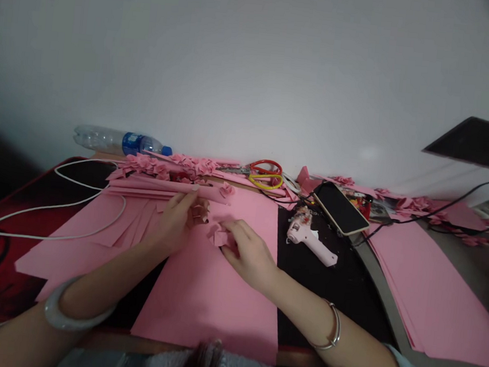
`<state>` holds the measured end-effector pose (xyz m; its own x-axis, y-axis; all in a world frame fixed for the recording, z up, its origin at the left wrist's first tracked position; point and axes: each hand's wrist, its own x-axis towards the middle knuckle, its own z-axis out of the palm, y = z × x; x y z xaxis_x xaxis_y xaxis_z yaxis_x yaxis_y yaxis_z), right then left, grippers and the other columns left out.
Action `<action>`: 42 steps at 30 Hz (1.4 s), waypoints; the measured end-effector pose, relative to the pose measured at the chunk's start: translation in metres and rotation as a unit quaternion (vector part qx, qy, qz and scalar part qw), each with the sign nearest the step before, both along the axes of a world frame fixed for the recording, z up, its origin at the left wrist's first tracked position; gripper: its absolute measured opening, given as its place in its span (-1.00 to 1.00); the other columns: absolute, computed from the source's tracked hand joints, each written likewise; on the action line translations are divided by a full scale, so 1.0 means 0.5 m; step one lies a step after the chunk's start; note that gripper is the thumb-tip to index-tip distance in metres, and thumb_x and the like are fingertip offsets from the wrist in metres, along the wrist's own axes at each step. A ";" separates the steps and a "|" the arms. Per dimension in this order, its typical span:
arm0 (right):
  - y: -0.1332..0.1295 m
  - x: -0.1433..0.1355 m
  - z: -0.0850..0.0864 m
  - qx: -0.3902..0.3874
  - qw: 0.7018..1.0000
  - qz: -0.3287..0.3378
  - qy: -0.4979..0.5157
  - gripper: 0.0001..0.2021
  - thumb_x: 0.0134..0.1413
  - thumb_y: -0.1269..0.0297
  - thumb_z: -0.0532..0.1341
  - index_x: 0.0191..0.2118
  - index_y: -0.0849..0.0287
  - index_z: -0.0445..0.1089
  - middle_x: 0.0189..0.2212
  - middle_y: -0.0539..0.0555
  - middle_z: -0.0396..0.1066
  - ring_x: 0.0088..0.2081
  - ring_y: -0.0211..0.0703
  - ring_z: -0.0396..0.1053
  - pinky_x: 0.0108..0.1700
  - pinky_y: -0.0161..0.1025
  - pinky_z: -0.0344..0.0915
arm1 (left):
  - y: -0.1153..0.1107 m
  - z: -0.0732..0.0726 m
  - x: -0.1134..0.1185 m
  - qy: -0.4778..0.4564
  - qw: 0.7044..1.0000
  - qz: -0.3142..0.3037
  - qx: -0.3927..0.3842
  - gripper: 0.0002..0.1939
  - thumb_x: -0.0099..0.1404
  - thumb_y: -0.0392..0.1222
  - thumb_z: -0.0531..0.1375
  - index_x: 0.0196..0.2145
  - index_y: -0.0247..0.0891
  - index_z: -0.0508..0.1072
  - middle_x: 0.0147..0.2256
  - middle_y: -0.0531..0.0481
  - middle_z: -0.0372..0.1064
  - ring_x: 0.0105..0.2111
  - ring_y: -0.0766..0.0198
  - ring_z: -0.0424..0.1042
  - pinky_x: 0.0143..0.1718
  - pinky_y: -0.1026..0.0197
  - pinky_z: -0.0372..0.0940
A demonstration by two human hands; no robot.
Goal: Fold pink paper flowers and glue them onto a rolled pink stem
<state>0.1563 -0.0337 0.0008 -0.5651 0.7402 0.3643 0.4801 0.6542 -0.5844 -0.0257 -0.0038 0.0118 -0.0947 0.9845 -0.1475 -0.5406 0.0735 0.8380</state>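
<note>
My right hand [251, 254] is closed, pinching a small folded piece of pink paper [219, 238] between thumb and fingers. To its left, my left hand [176, 220] has its fingers apart and loosely bent, with nothing visible in them. One of its fingertips overlaps the lower edge of a rolled pink paper tube [157, 186]; whether it touches the tube, I cannot tell. A small pink paper flower [226, 190] sits at the tube's right end. Beneath both hands lies a large pink paper sheet [216, 302].
Behind the tube lie pink paper flowers [151, 166], scissors [266, 174] and a plastic bottle [110, 139]. A glue gun [311, 242] and a phone [341, 209] are at the right. More pink sheets [437, 294] lie far right; a white cable [49, 238] crosses the left side.
</note>
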 end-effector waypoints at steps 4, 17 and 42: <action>-0.004 0.006 0.000 0.019 1.000 0.016 0.016 -0.71 0.09 0.54 0.08 -0.07 0.13 0.27 -0.16 0.13 0.31 -0.10 -0.11 0.29 -0.07 -0.19 0.30 | 0.002 0.004 0.000 0.006 1.000 0.016 0.003 -0.86 0.18 -0.15 0.21 -0.50 -0.21 0.40 -0.54 0.00 0.31 -0.60 0.32 0.25 -0.60 0.27 0.16; -0.009 0.041 0.002 -0.012 1.000 -0.002 0.020 -0.78 0.02 0.63 0.08 -0.30 0.13 0.23 -0.22 0.10 0.32 -0.14 -0.15 0.33 -0.08 -0.19 0.28 | 0.000 0.009 -0.002 -0.005 1.000 0.017 -0.005 -0.85 0.22 -0.17 0.18 -0.49 -0.21 0.41 -0.56 0.02 0.31 -0.63 0.35 0.26 -0.64 0.31 0.16; -0.006 0.044 0.014 -0.016 0.999 -0.022 0.033 -0.77 -0.01 0.55 0.15 -0.21 0.15 0.29 -0.23 0.11 0.29 -0.13 -0.10 0.27 -0.07 -0.16 0.25 | -0.002 0.008 0.003 0.034 0.999 0.016 0.002 -0.88 0.14 -0.14 0.22 -0.51 -0.17 0.38 -0.54 0.02 0.32 -0.63 0.32 0.24 -0.63 0.27 0.13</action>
